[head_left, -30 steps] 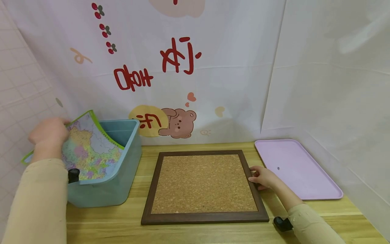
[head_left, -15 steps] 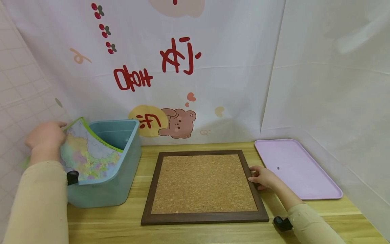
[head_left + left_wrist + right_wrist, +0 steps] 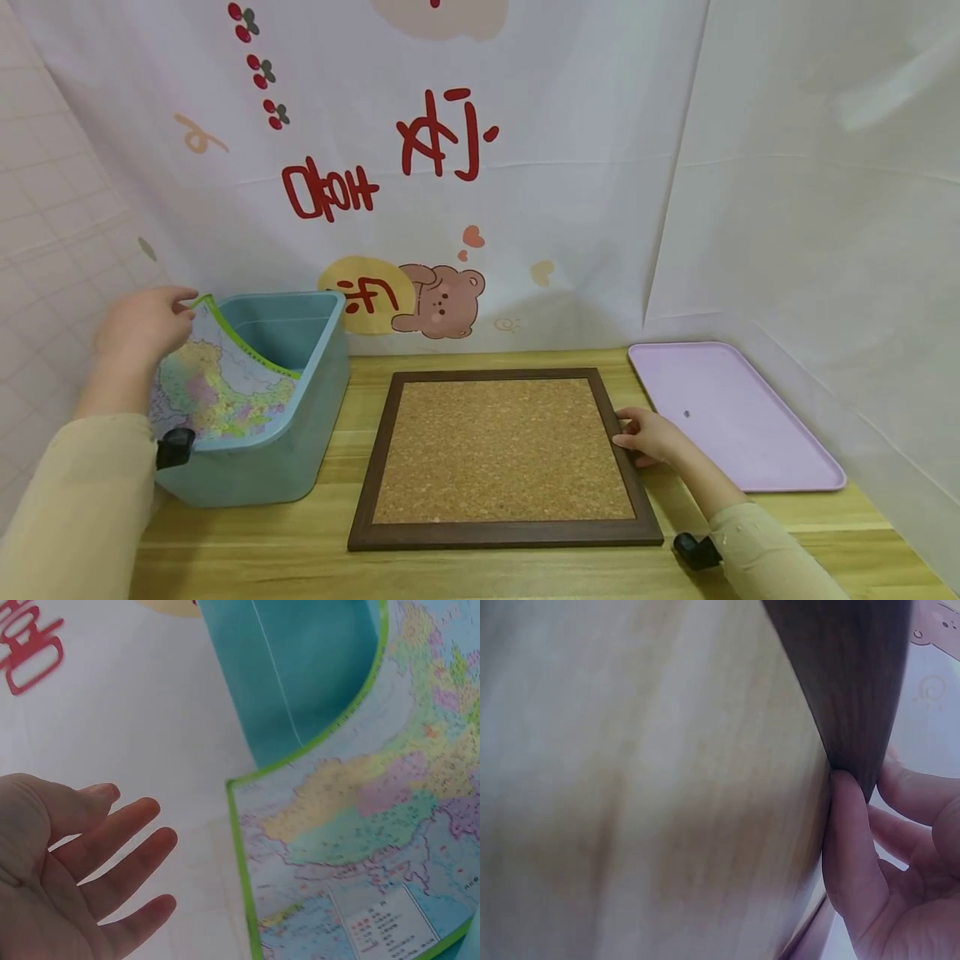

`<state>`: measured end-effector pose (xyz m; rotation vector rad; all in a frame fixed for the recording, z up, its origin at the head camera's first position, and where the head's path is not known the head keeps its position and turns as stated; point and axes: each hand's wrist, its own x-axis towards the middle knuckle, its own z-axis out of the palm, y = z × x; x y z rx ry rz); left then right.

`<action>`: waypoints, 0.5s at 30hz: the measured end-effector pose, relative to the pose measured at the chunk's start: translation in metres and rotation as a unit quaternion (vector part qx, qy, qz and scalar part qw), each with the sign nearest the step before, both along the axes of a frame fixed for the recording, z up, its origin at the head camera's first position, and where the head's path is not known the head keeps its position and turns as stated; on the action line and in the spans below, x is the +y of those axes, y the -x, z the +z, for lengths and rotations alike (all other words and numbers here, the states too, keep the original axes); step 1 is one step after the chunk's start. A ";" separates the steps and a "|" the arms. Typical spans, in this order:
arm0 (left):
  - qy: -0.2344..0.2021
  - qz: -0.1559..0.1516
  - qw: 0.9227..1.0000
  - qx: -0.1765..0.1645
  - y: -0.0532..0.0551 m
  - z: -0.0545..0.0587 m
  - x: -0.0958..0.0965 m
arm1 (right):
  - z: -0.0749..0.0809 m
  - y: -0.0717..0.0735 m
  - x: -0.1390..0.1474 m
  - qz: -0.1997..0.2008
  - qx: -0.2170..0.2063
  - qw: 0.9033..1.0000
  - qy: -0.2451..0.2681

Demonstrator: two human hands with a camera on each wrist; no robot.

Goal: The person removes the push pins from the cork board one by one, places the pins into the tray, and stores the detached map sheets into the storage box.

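My left hand (image 3: 146, 329) hovers over the far left side of a blue plastic bin (image 3: 318, 425), fingers loosely spread. A map sheet (image 3: 225, 379) with a green border leans inside the bin. In the left wrist view a gap shows between my left hand (image 3: 90, 862) and the corner of the map (image 3: 352, 795); it holds nothing. My right hand (image 3: 648, 435) grips the right edge of a cork board (image 3: 502, 454), which lies flat on the table in its dark wooden frame. In the right wrist view my thumb and fingers (image 3: 851, 832) meet the frame's edge (image 3: 847, 690).
A light purple tray (image 3: 735, 417) lies on the wooden table (image 3: 420, 575) to the right of the board. Behind stands a white printed cloth (image 3: 570, 183) with red characters and a bear. A black wrist piece (image 3: 696, 550) sits by the right sleeve.
My left hand has let go of the map and moved a little right, its fingers spreading. The map has sunk lower in the bin. My right hand has stayed at the board's edge.
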<state>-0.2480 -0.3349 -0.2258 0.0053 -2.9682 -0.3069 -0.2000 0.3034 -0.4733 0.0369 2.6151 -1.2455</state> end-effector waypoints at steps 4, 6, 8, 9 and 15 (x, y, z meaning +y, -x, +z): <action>-0.012 -0.016 1.000 0.002 -0.006 0.001 0.010 | 0.000 0.000 0.001 0.001 0.002 1.000 -0.002; -0.020 -0.026 0.999 0.008 -0.009 0.001 0.015 | 0.000 -0.001 0.001 0.002 0.003 1.000 -0.004; -0.024 -0.039 0.999 0.022 -0.012 -0.002 0.018 | 0.000 0.000 0.000 0.003 0.003 1.000 -0.005; -0.026 -0.045 0.998 0.029 -0.013 -0.003 0.020 | 0.001 0.000 0.000 0.004 0.004 1.000 -0.005; -0.048 -0.068 0.995 0.056 -0.020 -0.016 0.031 | 0.002 0.001 -0.001 0.008 0.004 1.000 -0.008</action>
